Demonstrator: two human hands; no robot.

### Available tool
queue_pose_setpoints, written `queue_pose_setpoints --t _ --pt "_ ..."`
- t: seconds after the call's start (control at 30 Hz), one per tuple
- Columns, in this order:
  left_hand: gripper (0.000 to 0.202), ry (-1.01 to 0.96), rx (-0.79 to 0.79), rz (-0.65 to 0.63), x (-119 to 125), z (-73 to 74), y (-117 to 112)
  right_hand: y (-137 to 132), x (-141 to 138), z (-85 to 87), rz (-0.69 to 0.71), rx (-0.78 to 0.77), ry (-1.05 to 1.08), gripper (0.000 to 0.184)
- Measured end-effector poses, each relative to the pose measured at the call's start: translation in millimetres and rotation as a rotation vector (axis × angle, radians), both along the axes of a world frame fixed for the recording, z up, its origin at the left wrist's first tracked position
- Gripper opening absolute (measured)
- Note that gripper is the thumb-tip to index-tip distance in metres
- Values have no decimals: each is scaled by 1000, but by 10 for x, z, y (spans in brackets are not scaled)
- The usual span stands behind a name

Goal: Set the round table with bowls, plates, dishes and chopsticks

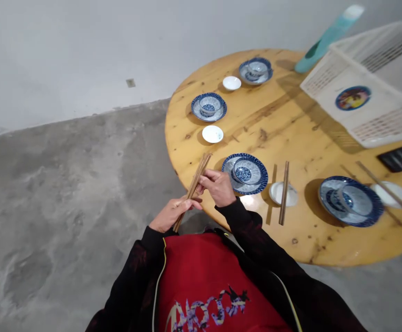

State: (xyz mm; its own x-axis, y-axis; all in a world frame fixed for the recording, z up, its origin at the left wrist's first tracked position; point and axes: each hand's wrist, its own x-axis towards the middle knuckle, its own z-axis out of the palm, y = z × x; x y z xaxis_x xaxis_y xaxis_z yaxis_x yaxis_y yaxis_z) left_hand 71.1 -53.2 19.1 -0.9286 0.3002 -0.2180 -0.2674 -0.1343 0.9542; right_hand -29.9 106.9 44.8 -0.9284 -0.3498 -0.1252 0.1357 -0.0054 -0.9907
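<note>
A bundle of wooden chopsticks (198, 174) slants upward in front of me at the table's near left edge. My left hand (173, 212) is closed around its lower part. Higher up, my right hand (218, 185) pinches at the same bundle with thumb and fingers. Just right of that hand sits a blue-rimmed plate (236, 184) with a glass bowl (247, 171) on it. A pair of chopsticks (284, 193) rests across a small white dish (292, 196) further right.
The round wooden table (249, 124) also bears more plates with bowls, such as this blue-rimmed plate (196, 110), and a white saucer (213, 134). On the right stand a white plastic basket (321, 76), a turquoise cylinder (328, 39) and a black object (399, 158).
</note>
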Motion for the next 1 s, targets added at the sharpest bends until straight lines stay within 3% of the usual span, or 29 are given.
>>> queue_pose_setpoints --t 0.2,0.3,0.4,0.53,0.63,0.7,0.77,0.87,1.0 --pt "54 -81 -89 59 87 32 -286 -444 14 -3 0 -24 -103 35" --pt "53 2 -245 160 16 9 -370 -546 19 -22 -171 -38 -75 38" --pt "45 172 -494 220 -151 -53 -409 -555 13 -29 -316 -25 -24 40" --pt "35 245 -816 198 -455 -141 -366 -517 -124 -51 -285 18 -6 36" --pt "32 233 -929 176 -730 -157 -334 -489 -370 -121 -321 -12 -38 35" --pt "34 240 -869 118 -936 -129 -357 -468 -574 -182 -345 -87 -101 34" --pt "38 200 -707 3 -1150 -72 -410 -446 -778 -232 -346 -195 -190 33" --pt "46 2 -480 -151 -1454 20 -471 -403 -1045 -271 -344 -332 -284 35" --pt "52 -172 -386 -216 -1758 38 -418 -326 -1268 -310 -383 -374 -297 36"
